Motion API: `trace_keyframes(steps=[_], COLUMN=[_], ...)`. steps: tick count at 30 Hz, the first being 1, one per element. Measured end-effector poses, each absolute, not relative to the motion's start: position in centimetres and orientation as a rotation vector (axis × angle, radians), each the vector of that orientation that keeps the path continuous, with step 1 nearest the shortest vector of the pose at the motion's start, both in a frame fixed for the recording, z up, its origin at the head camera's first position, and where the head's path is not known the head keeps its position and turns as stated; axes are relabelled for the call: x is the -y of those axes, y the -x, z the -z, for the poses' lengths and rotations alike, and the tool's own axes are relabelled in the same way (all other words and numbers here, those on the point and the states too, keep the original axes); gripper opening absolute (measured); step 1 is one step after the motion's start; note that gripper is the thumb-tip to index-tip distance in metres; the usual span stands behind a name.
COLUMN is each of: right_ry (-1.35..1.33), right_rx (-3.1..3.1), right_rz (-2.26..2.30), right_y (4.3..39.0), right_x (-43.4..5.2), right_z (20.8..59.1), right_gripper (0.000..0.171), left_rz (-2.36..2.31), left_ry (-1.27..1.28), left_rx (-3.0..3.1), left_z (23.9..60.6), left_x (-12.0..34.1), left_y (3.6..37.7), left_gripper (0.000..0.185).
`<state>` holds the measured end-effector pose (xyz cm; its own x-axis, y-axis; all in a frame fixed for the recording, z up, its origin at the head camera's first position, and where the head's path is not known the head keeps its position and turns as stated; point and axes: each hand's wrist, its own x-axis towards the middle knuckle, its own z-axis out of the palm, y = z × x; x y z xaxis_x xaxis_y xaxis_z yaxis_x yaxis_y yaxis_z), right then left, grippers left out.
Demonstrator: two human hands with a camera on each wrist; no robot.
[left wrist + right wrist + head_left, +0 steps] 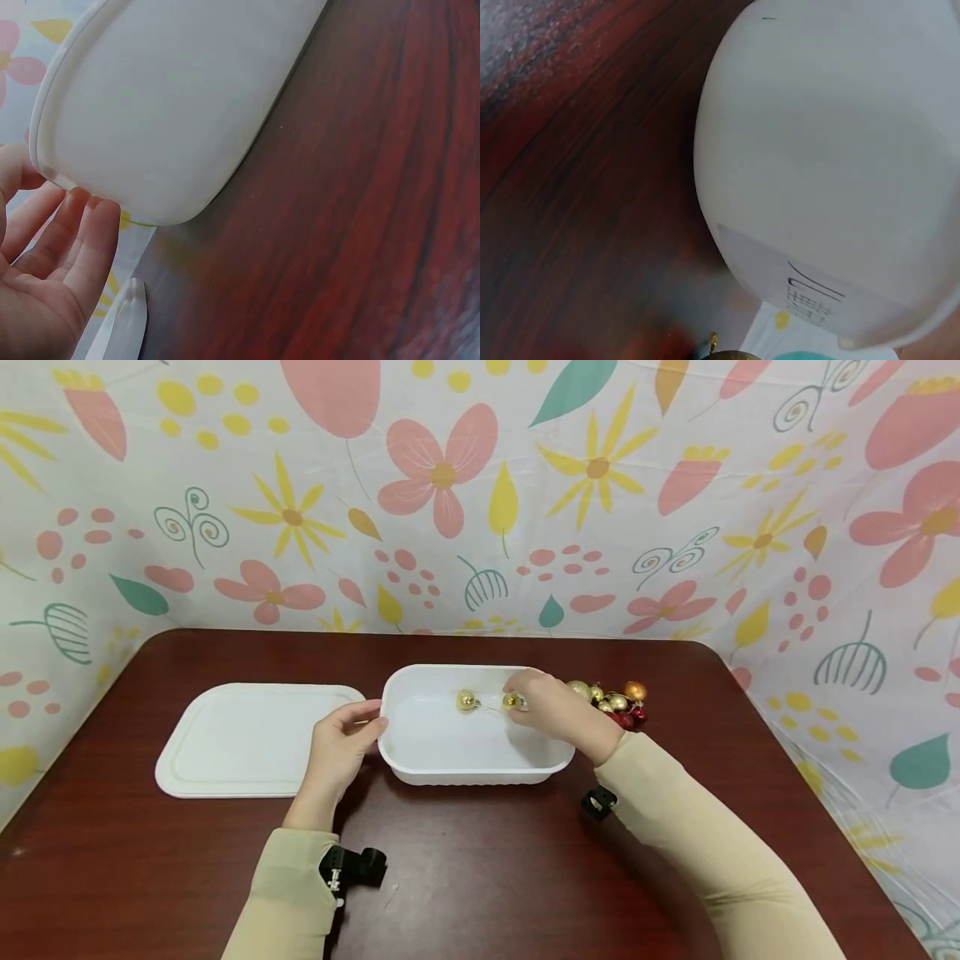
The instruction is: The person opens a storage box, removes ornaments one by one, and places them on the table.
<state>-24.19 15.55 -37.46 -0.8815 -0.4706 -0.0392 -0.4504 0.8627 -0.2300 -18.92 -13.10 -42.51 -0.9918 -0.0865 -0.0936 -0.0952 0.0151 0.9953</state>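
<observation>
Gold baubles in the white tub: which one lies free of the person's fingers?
The left gold bauble, lying alone on the tub floor; the right hand pinches the other gold bauble.

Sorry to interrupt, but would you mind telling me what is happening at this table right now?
A person is working at a white plastic tub on a dark wooden table. The left hand steadies the tub's left rim, while the right hand reaches inside, pinching a small gold bauble. Another gold bauble already lies in the tub. A pile of gold and red baubles sits just right of the tub, and the white lid lies flat to its left.
</observation>
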Motion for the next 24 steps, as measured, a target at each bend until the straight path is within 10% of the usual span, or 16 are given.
trace_keyframes(steps=[24], right_ry=[0.872], right_rx=[-2.959], right_rz=[0.149], right_y=[24.3], right_x=[-15.4], right_z=[38.3], right_gripper=[0.019], left_rz=[-2.178], left_ry=[0.217], left_rx=[-2.238], left_z=[42.5], left_x=[13.0], left_y=[18.9], left_gripper=[0.033])
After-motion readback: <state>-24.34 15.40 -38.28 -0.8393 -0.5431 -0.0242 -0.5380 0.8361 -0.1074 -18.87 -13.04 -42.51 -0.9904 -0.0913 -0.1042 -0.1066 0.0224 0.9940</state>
